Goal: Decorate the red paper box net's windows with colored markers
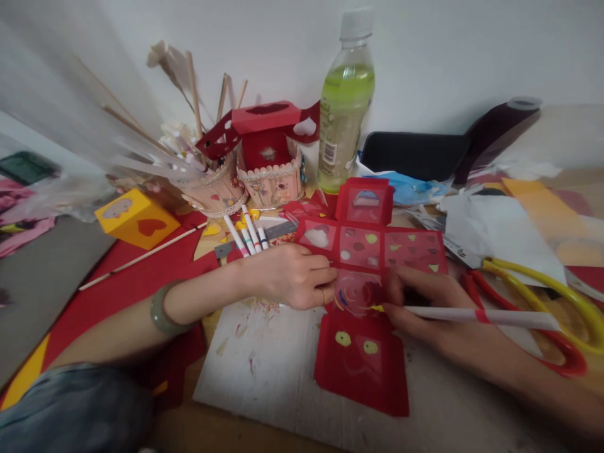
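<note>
A red paper box cut-out (363,371), unfolded in a cross shape, lies on a pale board (264,371). Its panels carry small cut-out shapes, coloured drawings and, on the lowest flap, two yellow eye shapes. My left hand (302,277) rests on the cut-out's left edge with its fingers curled together; whether anything is between them is hidden. In my right hand (425,308) is a white marker (509,317) with a red band, its yellow tip at the panel with the round coloured drawing.
Several markers (250,236) lie behind my left hand. Yellow-handled scissors (542,289) and a red-handled pair (566,365) lie at the right. Behind stand a green drink bottle (346,107), decorated baskets (271,182) and a black phone (415,157). A yellow box (136,220) sits left.
</note>
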Action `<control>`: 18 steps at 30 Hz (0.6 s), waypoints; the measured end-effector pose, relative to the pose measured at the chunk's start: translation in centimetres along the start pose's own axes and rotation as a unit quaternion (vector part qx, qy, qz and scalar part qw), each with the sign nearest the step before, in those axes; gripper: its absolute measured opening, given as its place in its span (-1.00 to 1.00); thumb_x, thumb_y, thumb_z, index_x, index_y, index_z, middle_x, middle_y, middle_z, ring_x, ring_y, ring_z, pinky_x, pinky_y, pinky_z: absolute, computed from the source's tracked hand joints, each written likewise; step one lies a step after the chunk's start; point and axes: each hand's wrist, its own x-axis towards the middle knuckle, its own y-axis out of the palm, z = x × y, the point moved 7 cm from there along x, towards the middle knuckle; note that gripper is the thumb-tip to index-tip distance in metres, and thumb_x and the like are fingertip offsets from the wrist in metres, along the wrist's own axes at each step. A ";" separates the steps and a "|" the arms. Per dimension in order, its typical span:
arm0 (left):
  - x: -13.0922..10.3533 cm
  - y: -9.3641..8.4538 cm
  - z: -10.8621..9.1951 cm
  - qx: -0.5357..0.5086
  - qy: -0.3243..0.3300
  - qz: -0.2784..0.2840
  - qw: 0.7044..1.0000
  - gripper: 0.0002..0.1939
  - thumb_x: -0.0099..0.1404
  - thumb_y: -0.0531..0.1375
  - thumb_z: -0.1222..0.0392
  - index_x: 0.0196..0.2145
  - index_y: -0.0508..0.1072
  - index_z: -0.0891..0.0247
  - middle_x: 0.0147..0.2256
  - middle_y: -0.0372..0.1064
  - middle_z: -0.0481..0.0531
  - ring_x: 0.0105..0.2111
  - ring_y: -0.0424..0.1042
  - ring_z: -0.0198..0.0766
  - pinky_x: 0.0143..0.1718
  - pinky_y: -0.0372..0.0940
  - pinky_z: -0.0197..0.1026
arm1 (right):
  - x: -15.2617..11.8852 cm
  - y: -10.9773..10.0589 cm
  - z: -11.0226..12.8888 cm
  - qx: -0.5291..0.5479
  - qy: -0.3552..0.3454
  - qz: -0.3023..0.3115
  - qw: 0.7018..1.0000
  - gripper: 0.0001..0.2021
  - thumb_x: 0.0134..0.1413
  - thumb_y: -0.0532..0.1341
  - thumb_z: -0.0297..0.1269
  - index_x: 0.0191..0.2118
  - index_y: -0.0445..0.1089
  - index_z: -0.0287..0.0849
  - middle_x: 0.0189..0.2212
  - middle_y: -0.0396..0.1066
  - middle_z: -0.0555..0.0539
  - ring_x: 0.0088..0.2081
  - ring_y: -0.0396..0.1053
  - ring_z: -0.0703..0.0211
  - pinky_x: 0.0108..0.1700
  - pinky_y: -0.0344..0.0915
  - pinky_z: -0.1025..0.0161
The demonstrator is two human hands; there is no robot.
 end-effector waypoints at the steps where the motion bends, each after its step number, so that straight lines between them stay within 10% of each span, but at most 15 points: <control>1: 0.0 0.0 0.0 -0.001 0.000 -0.001 1.000 -0.80 0.28 0.11 0.37 -0.48 0.44 0.27 -0.49 0.44 -0.07 -0.54 0.31 -0.37 -0.66 0.04 -0.28 | 0.0 0.0 0.0 -0.001 0.001 -0.004 1.000 -0.80 -0.07 0.11 -0.35 -0.57 0.03 -0.10 -0.65 0.10 0.11 -0.60 0.06 0.31 -0.59 -0.01 0.35; 12: -0.1 0.2 0.2 -0.030 -0.008 0.016 0.999 -0.80 0.28 0.06 0.36 -0.39 0.47 0.28 -0.35 0.49 -0.01 -0.47 0.38 -0.34 -0.63 0.14 -0.28 | -0.4 -2.3 -0.2 0.049 0.036 -0.090 0.994 -0.75 0.00 0.17 -0.33 -0.59 0.10 -0.12 -0.61 0.17 0.07 -0.55 0.11 0.29 -0.54 0.05 0.31; 18: -0.1 -2.2 3.6 -0.280 -0.216 -0.092 0.931 -0.61 0.10 -0.03 0.46 -0.14 0.39 0.28 -0.31 0.47 0.00 -0.43 0.37 -0.34 -0.45 0.26 -0.30 | -1.6 -5.7 -0.3 0.136 0.013 -0.271 0.953 -0.83 0.00 0.28 -0.22 -0.46 0.26 -0.06 -0.52 0.30 0.04 -0.46 0.24 0.22 -0.46 0.16 0.27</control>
